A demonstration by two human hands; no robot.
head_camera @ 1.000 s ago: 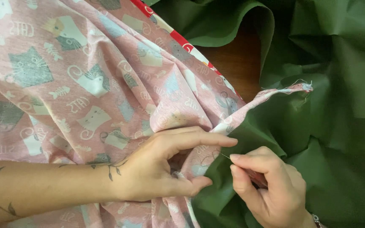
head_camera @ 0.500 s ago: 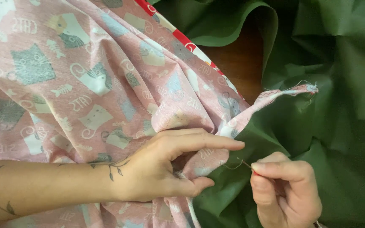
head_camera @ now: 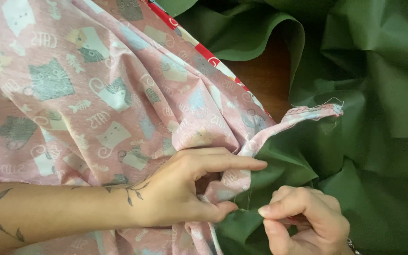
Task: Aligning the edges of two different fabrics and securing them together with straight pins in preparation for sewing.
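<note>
Pinching the folded edge of the pink cat-print fabric [head_camera: 119, 108], the left hand [head_camera: 185, 189] is holding the seam between thumb and curled fingers, index finger extended along the fold. This cloth is lying draped across the left and centre of the view, over the green fabric [head_camera: 378, 141] bunched at the right. Both cloths are looking light, soft and limp; they are likely to slip and crease, so the hold is best taken close to the stitch line, on the doubled hem. The right hand [head_camera: 303, 222] is closing its thumb and forefinger on what appears to be a needle [head_camera: 245, 209] with fine thread [head_camera: 250, 196], touching the hem. A frayed pink corner [head_camera: 324, 111] is projecting rightward. Brown table surface [head_camera: 265, 75] is showing between folds. No containers are appearing in view.
</note>
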